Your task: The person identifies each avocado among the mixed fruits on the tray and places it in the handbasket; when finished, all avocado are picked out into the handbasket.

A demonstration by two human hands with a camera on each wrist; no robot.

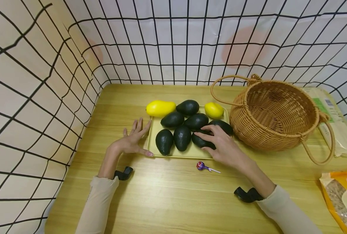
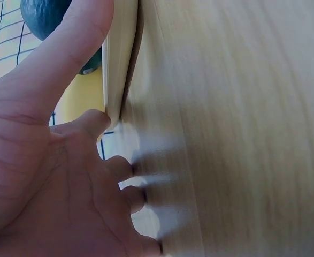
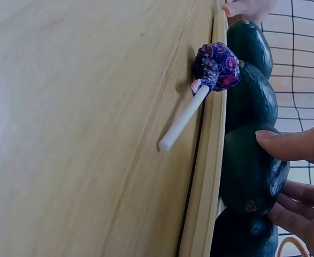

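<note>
A pale yellow tray on the wooden table bears several dark green avocados, a yellow lemon at its back right and a yellow mango at its back left corner. My right hand holds the front right avocado, thumb on one side and fingers on the other. With fingers spread, my left hand rests at the tray's left edge, thumb by the front corner. A wrapped lollipop lies just in front of the tray.
A wicker basket with two handles stands right of the tray. Behind it lies a clear-and-green package, and an orange bag is at the right edge. Black wire grid borders the table's back and sides.
</note>
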